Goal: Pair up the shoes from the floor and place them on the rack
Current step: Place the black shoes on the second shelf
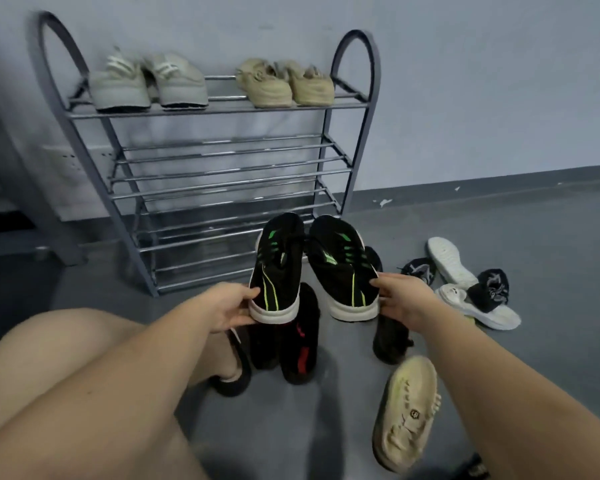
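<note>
Two black mesh trainers with green stripes and white soles are up off the floor, one in each hand, toes pointing away toward the rack. The left hand (227, 311) is closed around the heel of the left black trainer (277, 268), thumb on top and fingers under the sole; the right hand (403, 299) grips the heel of the right black trainer (342, 268) the same way, and the two shoes are held side by side, nearly touching at the toes. Directly beneath them on the grey floor (551, 237) stand a pair of dark shoes with red markings (298, 344) and another dark shoe (390, 341) under the right wrist. Nearer the person lies a single cream rubber clog (407, 410), on its side. Off to the right sits a loose heap of black-and-white trainers (465, 282), one showing its white sole. A bare knee (66, 341) fills the lower left. Beyond the held shoes stands the grey metal shoe rack with chrome bars (222, 171) against the pale wall; its top shelf carries a pair of pale grey trainers (146, 83) on the left and a pair of beige trainers (284, 83) on the right, while the lower shelves hold nothing I can make out.
</note>
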